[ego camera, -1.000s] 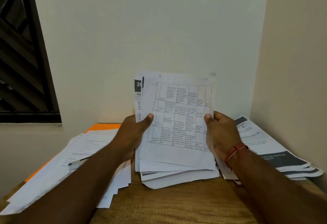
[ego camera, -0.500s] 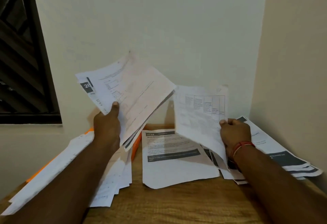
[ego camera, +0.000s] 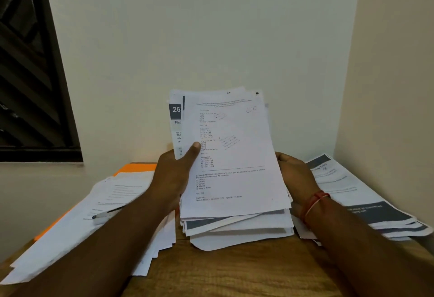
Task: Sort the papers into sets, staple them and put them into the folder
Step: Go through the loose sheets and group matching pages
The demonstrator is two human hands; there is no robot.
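I hold a thick stack of printed papers point(ego camera: 234, 155) upright in the middle, its lower edge resting on the wooden table point(ego camera: 234, 271). My left hand point(ego camera: 175, 174) grips its left edge with the thumb across the front sheet. My right hand point(ego camera: 294, 179) holds the right edge from behind, its fingers hidden by the paper. The front sheet carries printed questions and some handwriting. An orange folder point(ego camera: 138, 168) lies under a spread pile of papers point(ego camera: 94, 221) on the left. Another pile with dark headers point(ego camera: 357, 200) lies on the right.
A pen point(ego camera: 105, 213) rests on the left paper pile. Walls close the table in behind and on the right. A dark window frame point(ego camera: 30, 85) stands at the far left. Bare wood shows along the near edge of the table.
Half a second ago my hands were apart, the right one putting a table sheet to the right. They have come back together on the stack, and a new sheet is on top.
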